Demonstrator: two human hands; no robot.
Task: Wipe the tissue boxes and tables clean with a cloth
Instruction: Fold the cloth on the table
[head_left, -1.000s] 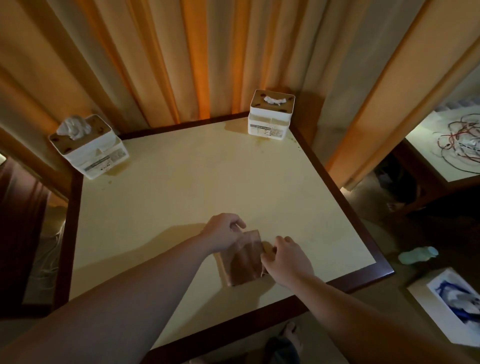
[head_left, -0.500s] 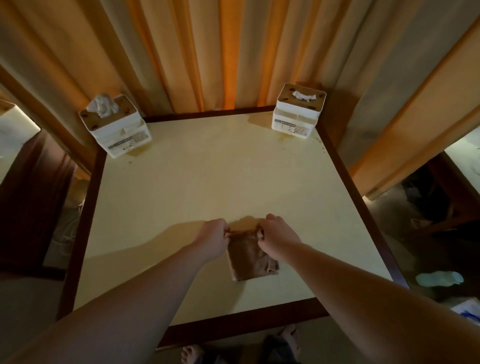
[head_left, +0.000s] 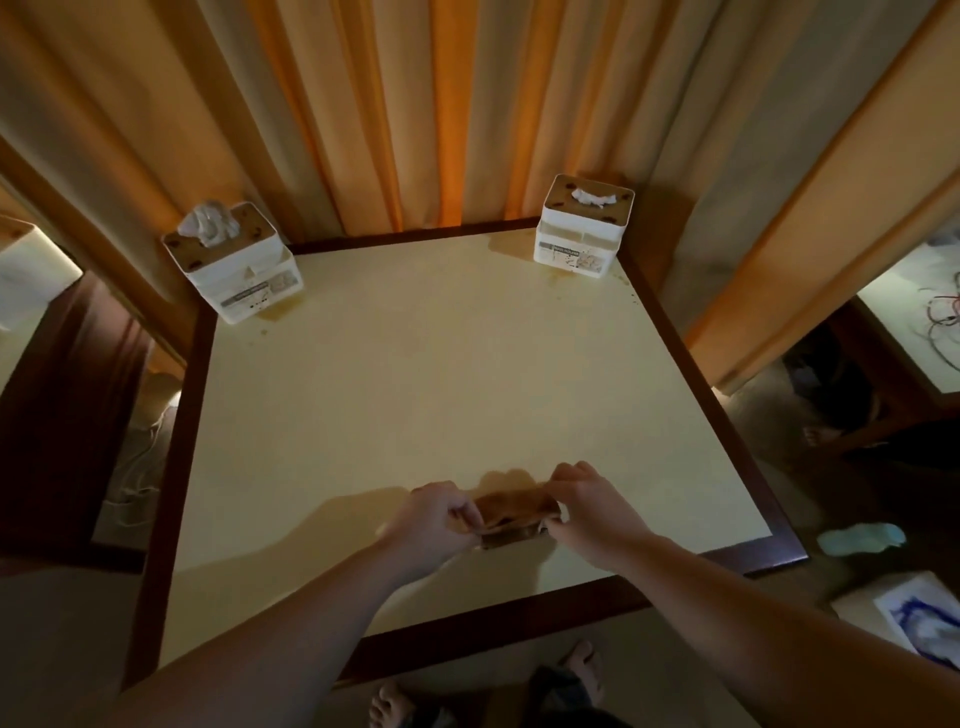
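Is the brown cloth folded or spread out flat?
Folded: the cloth is a small, layered bundle, pinched between the left hand and right hand.

Two tissue boxes (head_left: 240, 265) (head_left: 583, 226) stand on the table's (head_left: 415, 374) far corners.

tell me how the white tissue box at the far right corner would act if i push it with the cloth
The white tissue box with the tan lid is probably light: it looks like thin plastic holding tissues. It stands taller than wide, so a push near the lid may tip it; a low push likely slides it. Brown stains on the cream table ring its base, so it might stick at first.
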